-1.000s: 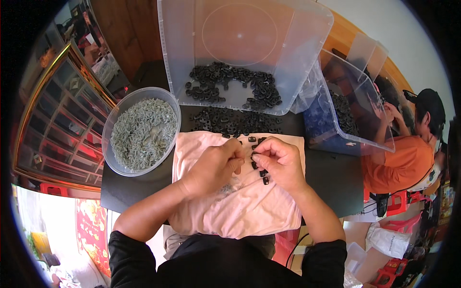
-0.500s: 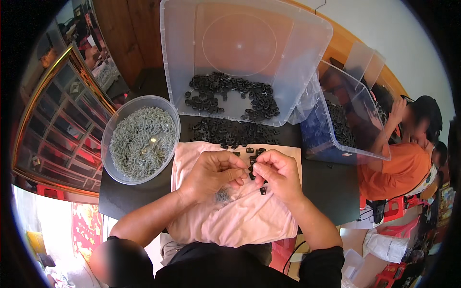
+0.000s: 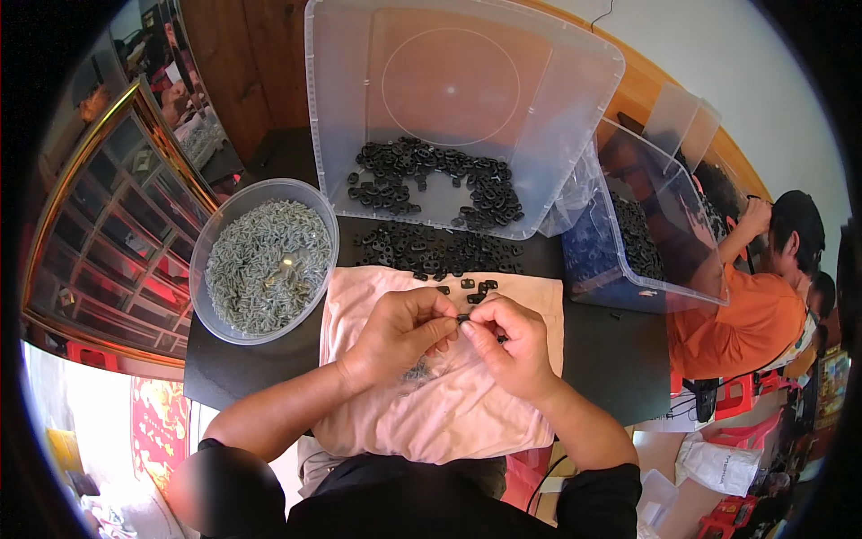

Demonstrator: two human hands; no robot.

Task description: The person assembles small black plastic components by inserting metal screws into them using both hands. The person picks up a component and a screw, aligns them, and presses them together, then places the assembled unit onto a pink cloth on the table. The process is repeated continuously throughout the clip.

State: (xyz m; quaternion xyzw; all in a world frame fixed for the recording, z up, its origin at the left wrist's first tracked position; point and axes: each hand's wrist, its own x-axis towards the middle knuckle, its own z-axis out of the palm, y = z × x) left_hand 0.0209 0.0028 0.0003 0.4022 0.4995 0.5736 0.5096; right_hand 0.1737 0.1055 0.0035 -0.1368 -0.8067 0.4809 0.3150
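Over the pale pink cloth [image 3: 485, 413], my two hands meet at the fingertips. A small black plastic part [image 3: 462, 317] shows between them. The thumb and fingers of my right hand [image 3: 514, 346] pinch this part from the right. My left hand [image 3: 404, 331] has its thumb and index finger pressed together against the part's left side; whatever they hold is hidden. Beneath my left hand lies a small heap of screws [image 3: 416, 370]. Several loose black parts [image 3: 480, 289] lie on the cloth just beyond my fingers.
A round clear tub [image 3: 269, 269] of grey screws stands left. Beyond the cloth, black parts [image 3: 431, 250] are spread on the dark table [image 3: 242, 368], before a large clear bin [image 3: 449, 108] holding more. At right are a blue-sided bin [image 3: 593, 269] and a person in orange [image 3: 745, 310].
My hands have come together, and the black part now shows between their fingertips. Fewer loose parts show beside my right hand. The person at right has lowered a raised hand.
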